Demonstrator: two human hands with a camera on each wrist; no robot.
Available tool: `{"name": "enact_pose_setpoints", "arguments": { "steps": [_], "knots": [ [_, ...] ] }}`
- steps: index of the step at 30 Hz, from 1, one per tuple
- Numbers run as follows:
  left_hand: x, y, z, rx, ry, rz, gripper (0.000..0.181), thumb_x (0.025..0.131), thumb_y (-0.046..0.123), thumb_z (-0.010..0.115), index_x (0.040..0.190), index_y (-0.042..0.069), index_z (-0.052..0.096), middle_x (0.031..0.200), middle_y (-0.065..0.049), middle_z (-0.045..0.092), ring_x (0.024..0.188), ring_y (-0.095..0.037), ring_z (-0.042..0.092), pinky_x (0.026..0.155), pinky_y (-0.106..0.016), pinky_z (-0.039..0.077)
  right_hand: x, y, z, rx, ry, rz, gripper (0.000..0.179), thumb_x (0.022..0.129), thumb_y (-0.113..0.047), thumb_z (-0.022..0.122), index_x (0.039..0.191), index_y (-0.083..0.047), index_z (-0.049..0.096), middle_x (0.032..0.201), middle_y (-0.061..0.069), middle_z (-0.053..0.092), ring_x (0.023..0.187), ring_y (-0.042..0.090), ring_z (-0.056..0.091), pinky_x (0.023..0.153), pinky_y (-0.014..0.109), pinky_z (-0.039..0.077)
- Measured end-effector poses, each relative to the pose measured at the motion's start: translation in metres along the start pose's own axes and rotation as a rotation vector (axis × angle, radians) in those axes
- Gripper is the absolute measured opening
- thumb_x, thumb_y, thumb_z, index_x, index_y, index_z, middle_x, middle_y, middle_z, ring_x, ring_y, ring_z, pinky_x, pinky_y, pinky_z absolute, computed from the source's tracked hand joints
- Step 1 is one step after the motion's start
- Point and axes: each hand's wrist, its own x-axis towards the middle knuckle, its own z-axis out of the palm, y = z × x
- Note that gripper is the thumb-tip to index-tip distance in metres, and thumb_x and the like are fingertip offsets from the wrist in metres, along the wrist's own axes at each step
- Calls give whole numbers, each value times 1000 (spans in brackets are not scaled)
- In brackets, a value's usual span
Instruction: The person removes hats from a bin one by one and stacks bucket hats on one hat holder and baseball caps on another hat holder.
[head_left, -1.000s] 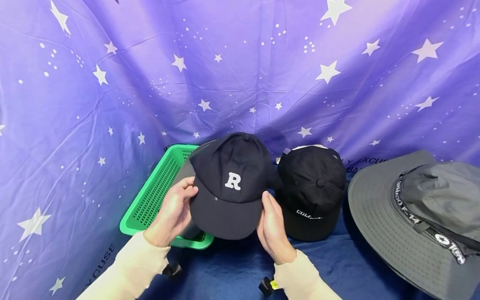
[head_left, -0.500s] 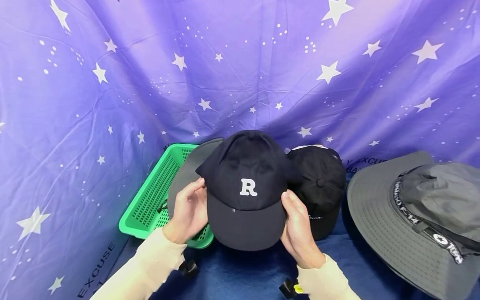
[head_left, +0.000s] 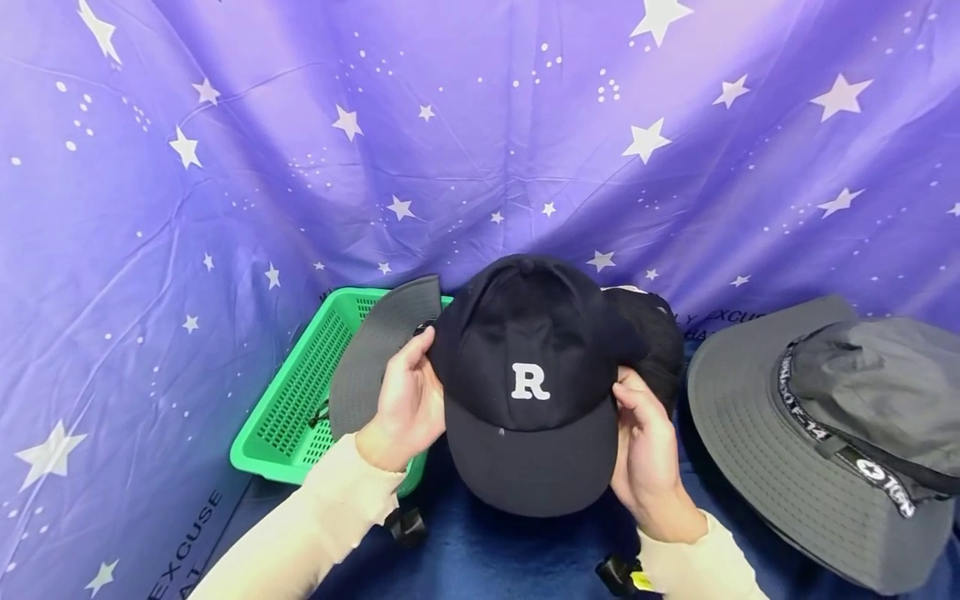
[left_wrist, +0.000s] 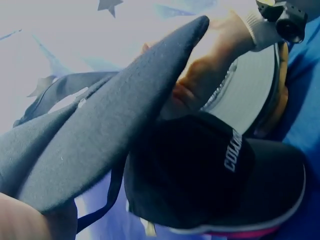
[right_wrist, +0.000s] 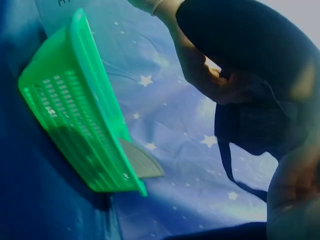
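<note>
A navy baseball cap (head_left: 525, 333) with a white letter R is held up in front of me, its visor towards me. My left hand (head_left: 405, 404) grips its left side and my right hand (head_left: 651, 454) grips its right side. In the left wrist view, the visor (left_wrist: 115, 115) crosses above a black cap (left_wrist: 185, 175) with white lettering. The navy cap hides most of that black cap in the head view. A strap (right_wrist: 230, 165) hangs from the navy cap in the right wrist view.
At the left a green basket (head_left: 258, 433) holds a grey wide-brimmed hat (head_left: 360, 367). A second grey wide-brimmed hat (head_left: 757, 433) lies at the right on the blue cloth (head_left: 495, 554). Behind hangs a purple star-patterned curtain (head_left: 465, 167).
Both hands have carried the navy cap to the right and slightly nearer, away from the basket. More of the grey brim in the basket shows, and less of the black cap.
</note>
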Motion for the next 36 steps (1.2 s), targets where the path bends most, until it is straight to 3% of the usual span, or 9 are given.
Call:
{"name": "enact_pose_setpoints", "arguments": {
  "steps": [4,8,11,19,22,27,30,33,36],
  "knots": [
    [8,-10,13,67,55,29,31,102,24,31,108,13,59,106,4,64,100,-10,59,93,-26,43,5,-15,-5,105,55,-91,43,104,-8,19,94,0,60,89,5,60,86,16,57,83,24,45],
    [18,-20,24,120,83,84,25,100,17,33,106,13,58,106,4,63,100,-10,59,95,-26,42,12,-33,-10,96,146,-157,34,105,-19,35,117,3,59,108,10,64,100,18,60,91,26,46],
    [27,-27,28,147,92,105,24,101,19,37,106,13,59,105,4,63,100,-10,59,95,-25,42,17,-46,-16,42,165,-191,34,102,-20,42,116,7,58,108,13,64,99,20,61,88,27,48],
    [55,-44,32,227,87,157,31,104,33,39,121,13,55,115,4,60,107,-8,56,97,-24,41,29,-69,-38,58,53,-126,27,104,-5,35,106,8,58,97,15,63,87,23,63,76,31,52],
    [65,-51,33,243,43,169,26,104,24,40,122,11,53,113,2,60,104,-9,58,92,-24,45,34,-76,-48,5,88,-110,23,103,-4,37,102,6,58,92,13,62,81,21,62,71,29,52],
    [84,-61,30,258,24,177,20,100,8,41,112,10,56,110,-3,60,97,-12,61,85,-26,49,40,-85,-62,-244,253,-36,10,98,-8,53,102,-1,59,88,6,62,73,16,63,61,26,53],
    [92,-64,26,281,47,145,20,95,2,41,102,9,59,104,-4,61,90,-13,63,78,-25,51,42,-88,-71,-320,280,20,10,96,-8,56,104,-3,60,88,5,63,70,14,64,58,25,53],
    [95,-67,21,309,86,99,16,96,5,44,94,9,60,95,-3,61,82,-12,64,73,-25,52,43,-89,-82,-301,257,56,11,97,-6,53,105,-4,61,90,5,64,71,15,66,59,25,54],
    [100,-70,17,416,163,84,17,98,15,50,86,10,61,82,0,62,70,-10,62,64,-23,51,44,-87,-90,-344,293,74,10,96,-6,55,100,-5,63,88,3,64,69,13,65,58,24,54]
  ]
}}
